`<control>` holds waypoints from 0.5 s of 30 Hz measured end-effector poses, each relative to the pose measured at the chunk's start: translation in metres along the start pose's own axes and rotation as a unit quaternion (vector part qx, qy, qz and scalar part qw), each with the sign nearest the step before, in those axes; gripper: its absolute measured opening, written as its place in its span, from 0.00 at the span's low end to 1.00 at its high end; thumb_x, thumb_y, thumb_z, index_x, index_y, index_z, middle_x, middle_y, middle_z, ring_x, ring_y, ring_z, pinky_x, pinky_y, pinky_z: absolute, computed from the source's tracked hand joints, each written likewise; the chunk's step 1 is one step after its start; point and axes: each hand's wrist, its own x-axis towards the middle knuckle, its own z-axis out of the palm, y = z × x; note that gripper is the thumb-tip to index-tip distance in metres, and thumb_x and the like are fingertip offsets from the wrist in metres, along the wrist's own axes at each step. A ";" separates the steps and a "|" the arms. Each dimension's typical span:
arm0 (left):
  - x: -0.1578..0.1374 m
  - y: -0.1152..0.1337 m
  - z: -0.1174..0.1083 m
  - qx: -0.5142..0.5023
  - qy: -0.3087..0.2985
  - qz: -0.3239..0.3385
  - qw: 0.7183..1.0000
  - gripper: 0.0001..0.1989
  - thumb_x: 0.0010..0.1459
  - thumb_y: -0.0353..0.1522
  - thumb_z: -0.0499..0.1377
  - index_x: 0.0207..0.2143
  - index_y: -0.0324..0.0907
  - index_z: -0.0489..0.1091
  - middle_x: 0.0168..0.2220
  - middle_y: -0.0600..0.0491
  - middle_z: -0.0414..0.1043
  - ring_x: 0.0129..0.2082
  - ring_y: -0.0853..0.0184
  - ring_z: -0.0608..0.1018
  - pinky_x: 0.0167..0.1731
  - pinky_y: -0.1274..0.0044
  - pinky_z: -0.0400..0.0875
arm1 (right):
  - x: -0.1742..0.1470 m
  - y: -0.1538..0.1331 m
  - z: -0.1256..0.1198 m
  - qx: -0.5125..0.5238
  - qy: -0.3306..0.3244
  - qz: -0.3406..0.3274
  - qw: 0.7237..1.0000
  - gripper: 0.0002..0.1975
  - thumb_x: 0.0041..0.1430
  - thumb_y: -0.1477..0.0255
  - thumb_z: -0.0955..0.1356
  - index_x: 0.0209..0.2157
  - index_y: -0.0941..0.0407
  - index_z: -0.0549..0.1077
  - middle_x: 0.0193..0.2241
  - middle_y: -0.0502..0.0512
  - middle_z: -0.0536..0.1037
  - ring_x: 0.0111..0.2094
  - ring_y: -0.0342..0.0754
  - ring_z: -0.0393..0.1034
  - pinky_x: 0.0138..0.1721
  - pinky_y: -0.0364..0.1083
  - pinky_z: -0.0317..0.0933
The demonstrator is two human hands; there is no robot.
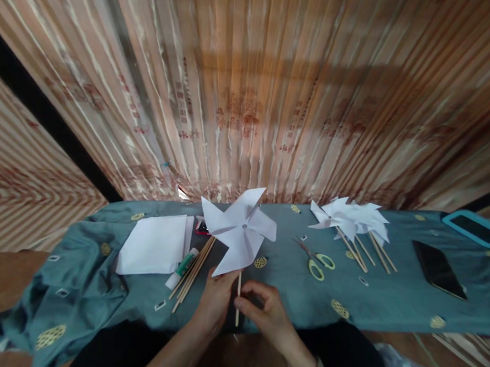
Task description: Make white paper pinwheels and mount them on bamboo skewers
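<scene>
A white paper pinwheel (242,233) on a thin wooden stick (237,316) stands upright in front of me, its blades facing me. My left hand (216,298) is closed at the upper part of the stick, just below the blades; its fingertips are partly hidden. Lower down, my right hand (268,312) pinches the same stick between thumb and forefinger. To the left of the pinwheel lie several loose wooden sticks (194,274) and a green and white glue stick (182,268). A small red and black box (201,225) is partly covered by a blade.
A stack of white paper (154,244) lies at the left. Scissors with yellow-green handles (317,264) rest right of centre. Several white pinwheels (353,218) lie beyond them, then a black phone (438,268) and a blue-framed tablet (477,228). A pleated curtain (250,95) hangs behind the cloth-covered table (279,296).
</scene>
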 end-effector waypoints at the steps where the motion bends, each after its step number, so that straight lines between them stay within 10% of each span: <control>1: 0.000 -0.003 0.000 0.010 -0.001 -0.010 1.000 0.18 0.33 0.43 0.70 0.24 0.40 0.76 0.31 0.46 0.80 0.41 0.54 0.78 0.45 0.69 0.70 | 0.001 0.001 0.001 -0.001 0.004 0.007 1.000 0.09 0.55 0.64 0.69 0.27 0.55 0.76 0.25 0.50 0.78 0.29 0.46 0.70 0.34 0.43 0.62; 15: 0.003 -0.019 -0.020 0.039 -0.095 0.032 0.994 0.15 0.38 0.37 0.69 0.32 0.41 0.81 0.33 0.49 0.81 0.39 0.57 0.79 0.45 0.68 0.71 | 0.006 0.004 -0.002 -0.037 0.052 0.014 0.998 0.10 0.55 0.64 0.69 0.25 0.56 0.74 0.23 0.48 0.74 0.27 0.43 0.66 0.32 0.42 0.59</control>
